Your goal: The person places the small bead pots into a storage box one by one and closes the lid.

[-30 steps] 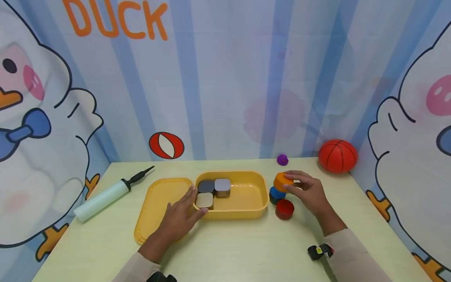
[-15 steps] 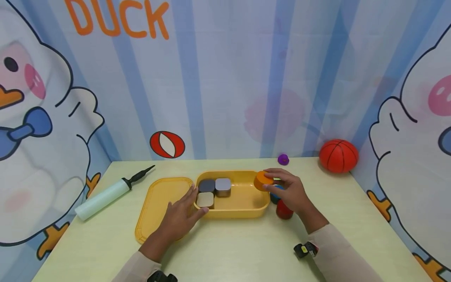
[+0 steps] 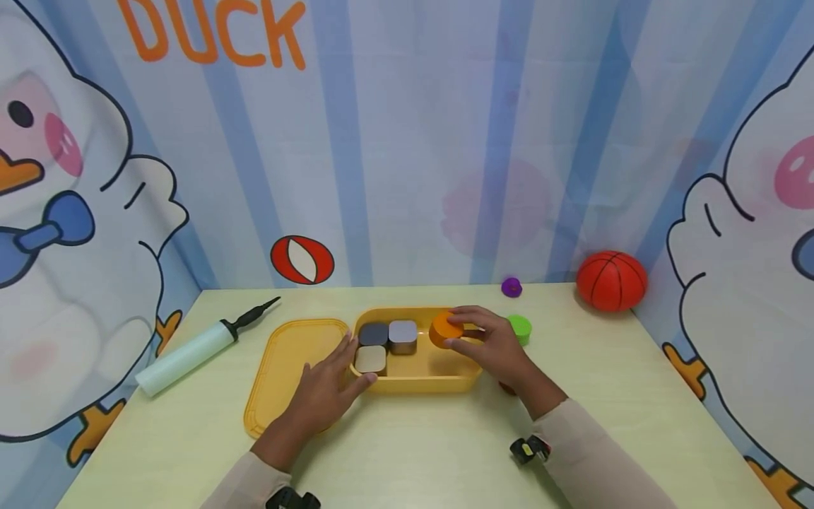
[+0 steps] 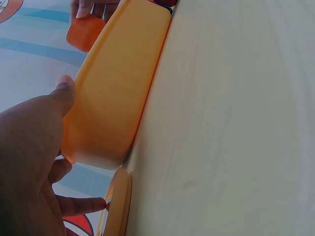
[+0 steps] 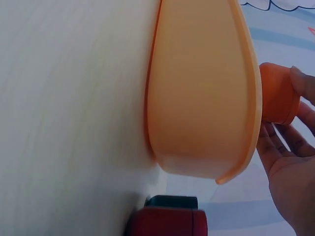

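A yellow lunch-box-like container [image 3: 413, 386] stands in the middle of the table. My right hand [image 3: 502, 348] pinches an orange rounded block [image 3: 445, 330] between thumb and fingers over the container's right half; the right wrist view shows the orange block [image 5: 278, 93] beyond the rim. My left hand [image 3: 323, 387] rests on the container's left end, fingers fairly straight, thumb at the front rim [image 4: 69, 98]. Inside on the left sit a dark grey block [image 3: 373, 334], a lavender-grey block [image 3: 403, 336] and a beige block [image 3: 371, 359].
A yellow lid [image 3: 299, 346] lies partly under the left hand. Right of the container are a green piece [image 3: 521, 329] and a red block [image 5: 165, 222], mostly hidden by the right arm. A hand pump [image 3: 191, 357], small purple piece [image 3: 511, 287] and red ball [image 3: 611, 281] lie farther out.
My right hand has carried the orange block leftward from above the blue and red blocks to over the container, uncovering the green piece. The left hand stays in place.
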`<control>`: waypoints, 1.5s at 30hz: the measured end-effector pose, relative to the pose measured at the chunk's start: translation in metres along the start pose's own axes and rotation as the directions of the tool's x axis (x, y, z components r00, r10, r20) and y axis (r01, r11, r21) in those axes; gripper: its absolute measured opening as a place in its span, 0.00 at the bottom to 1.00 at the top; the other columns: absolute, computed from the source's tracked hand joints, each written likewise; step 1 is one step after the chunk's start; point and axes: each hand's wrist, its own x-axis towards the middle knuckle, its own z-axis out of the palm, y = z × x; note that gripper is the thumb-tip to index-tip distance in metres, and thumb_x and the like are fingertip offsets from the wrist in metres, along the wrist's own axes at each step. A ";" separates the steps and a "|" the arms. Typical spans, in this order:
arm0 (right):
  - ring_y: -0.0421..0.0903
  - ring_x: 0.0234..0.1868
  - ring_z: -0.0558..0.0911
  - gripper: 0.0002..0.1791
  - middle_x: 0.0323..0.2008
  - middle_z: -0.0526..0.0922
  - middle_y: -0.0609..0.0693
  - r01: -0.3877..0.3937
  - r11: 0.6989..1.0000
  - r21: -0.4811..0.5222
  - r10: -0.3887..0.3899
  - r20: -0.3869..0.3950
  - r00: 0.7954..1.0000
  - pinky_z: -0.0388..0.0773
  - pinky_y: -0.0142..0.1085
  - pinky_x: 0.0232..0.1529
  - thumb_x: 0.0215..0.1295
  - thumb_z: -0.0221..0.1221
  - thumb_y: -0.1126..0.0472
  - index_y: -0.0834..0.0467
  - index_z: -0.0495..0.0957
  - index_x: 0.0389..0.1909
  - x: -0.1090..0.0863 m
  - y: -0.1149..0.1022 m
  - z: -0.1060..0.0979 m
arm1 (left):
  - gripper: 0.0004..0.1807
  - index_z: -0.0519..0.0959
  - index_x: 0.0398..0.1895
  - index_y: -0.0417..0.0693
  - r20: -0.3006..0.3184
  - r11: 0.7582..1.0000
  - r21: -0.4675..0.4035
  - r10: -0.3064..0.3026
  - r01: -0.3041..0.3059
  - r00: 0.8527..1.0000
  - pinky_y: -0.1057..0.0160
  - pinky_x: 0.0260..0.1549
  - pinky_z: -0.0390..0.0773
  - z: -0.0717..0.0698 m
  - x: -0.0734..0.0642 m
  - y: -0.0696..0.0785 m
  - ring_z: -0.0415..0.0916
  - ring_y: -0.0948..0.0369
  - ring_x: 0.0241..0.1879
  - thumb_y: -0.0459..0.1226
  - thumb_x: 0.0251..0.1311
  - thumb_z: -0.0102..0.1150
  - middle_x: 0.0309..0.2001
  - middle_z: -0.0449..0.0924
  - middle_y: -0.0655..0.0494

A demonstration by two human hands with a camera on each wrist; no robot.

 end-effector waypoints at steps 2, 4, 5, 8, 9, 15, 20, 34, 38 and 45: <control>0.64 0.71 0.82 0.21 0.70 0.82 0.63 -0.038 0.999 -0.007 0.038 -0.001 0.999 0.87 0.38 0.62 0.68 0.74 0.69 0.64 0.87 0.62 0.001 -0.002 0.004 | 0.50 0.52 0.91 0.53 0.001 1.000 -0.001 0.002 -0.002 1.000 0.14 0.76 0.45 0.000 0.000 0.000 0.57 0.45 0.87 0.67 0.77 0.54 0.90 0.48 0.56; 0.65 0.69 0.83 0.21 0.69 0.82 0.64 -0.055 0.998 -0.019 0.055 0.003 0.998 0.88 0.39 0.61 0.68 0.74 0.69 0.65 0.87 0.61 0.002 -0.003 0.007 | 0.50 0.52 0.91 0.54 0.001 1.000 -0.002 0.004 -0.004 1.000 0.14 0.76 0.45 0.000 0.000 0.001 0.57 0.45 0.87 0.67 0.76 0.54 0.90 0.48 0.56; 0.65 0.69 0.83 0.21 0.69 0.82 0.64 -0.061 0.998 -0.024 0.061 0.006 0.998 0.88 0.40 0.61 0.67 0.74 0.69 0.65 0.87 0.61 0.003 -0.003 0.009 | 0.50 0.52 0.91 0.54 0.000 1.000 -0.002 0.006 -0.006 1.000 0.14 0.76 0.45 0.000 0.000 0.001 0.57 0.45 0.87 0.67 0.76 0.54 0.90 0.48 0.56; 0.64 0.65 0.86 0.22 0.67 0.84 0.64 -0.048 0.997 -0.059 0.050 0.024 0.998 0.89 0.43 0.61 0.67 0.74 0.68 0.65 0.87 0.61 0.004 -0.003 0.013 | 0.50 0.52 0.91 0.54 0.002 1.000 -0.004 0.007 -0.007 1.000 0.14 0.76 0.45 0.000 0.001 0.001 0.57 0.45 0.87 0.67 0.76 0.55 0.90 0.47 0.57; 0.63 0.64 0.86 0.22 0.66 0.84 0.63 -0.041 0.996 -0.077 0.044 0.033 0.999 0.89 0.44 0.61 0.67 0.75 0.67 0.64 0.87 0.61 0.005 -0.003 0.014 | 0.50 0.52 0.91 0.54 0.002 1.000 -0.002 0.008 -0.008 1.000 0.14 0.76 0.45 0.000 0.001 0.001 0.57 0.45 0.87 0.67 0.76 0.55 0.90 0.47 0.57; 0.56 0.59 0.86 0.22 0.64 0.88 0.58 -0.026 0.975 -0.220 0.037 0.047 0.998 0.84 0.38 0.50 0.66 0.77 0.62 0.58 0.89 0.61 0.009 -0.009 0.022 | 0.50 0.53 0.90 0.53 -0.006 1.000 0.009 0.018 -0.018 1.000 0.14 0.75 0.47 0.000 0.003 0.001 0.57 0.45 0.87 0.66 0.77 0.55 0.90 0.48 0.56; 0.54 0.54 0.85 0.22 0.63 0.89 0.58 -0.032 0.968 -0.249 0.050 0.067 0.997 0.81 0.32 0.43 0.65 0.77 0.64 0.59 0.90 0.59 0.011 -0.012 0.029 | 0.50 0.53 0.90 0.53 -0.011 1.000 0.020 0.022 -0.022 1.000 0.14 0.74 0.49 0.000 0.004 0.000 0.57 0.46 0.87 0.67 0.76 0.54 0.90 0.49 0.55; 0.50 0.49 0.86 0.19 0.55 0.92 0.53 -0.084 0.948 -0.306 0.113 0.077 0.991 0.90 0.44 0.53 0.63 0.78 0.65 0.58 0.91 0.56 0.014 -0.016 0.053 | 0.51 0.52 0.90 0.54 -0.001 1.000 0.017 0.017 -0.017 1.000 0.14 0.75 0.48 -0.001 0.003 0.000 0.56 0.46 0.87 0.68 0.76 0.53 0.90 0.48 0.55; 0.48 0.45 0.85 0.20 0.55 0.91 0.54 -0.108 0.941 -0.320 0.145 0.095 0.985 0.88 0.35 0.43 0.63 0.78 0.65 0.59 0.91 0.56 0.014 -0.019 0.057 | 0.50 0.52 0.90 0.53 0.002 1.000 0.020 0.009 -0.009 1.000 0.14 0.75 0.48 -0.001 0.002 0.001 0.57 0.45 0.87 0.67 0.77 0.53 0.90 0.48 0.56; 0.46 0.40 0.82 0.20 0.56 0.90 0.55 -0.162 0.916 -0.366 0.211 0.097 0.973 0.86 0.33 0.37 0.63 0.79 0.63 0.60 0.91 0.56 0.014 -0.019 0.064 | 0.50 0.52 0.91 0.53 0.003 1.000 0.011 0.005 -0.005 1.000 0.14 0.75 0.47 -0.001 0.000 0.001 0.58 0.45 0.86 0.67 0.77 0.53 0.90 0.48 0.56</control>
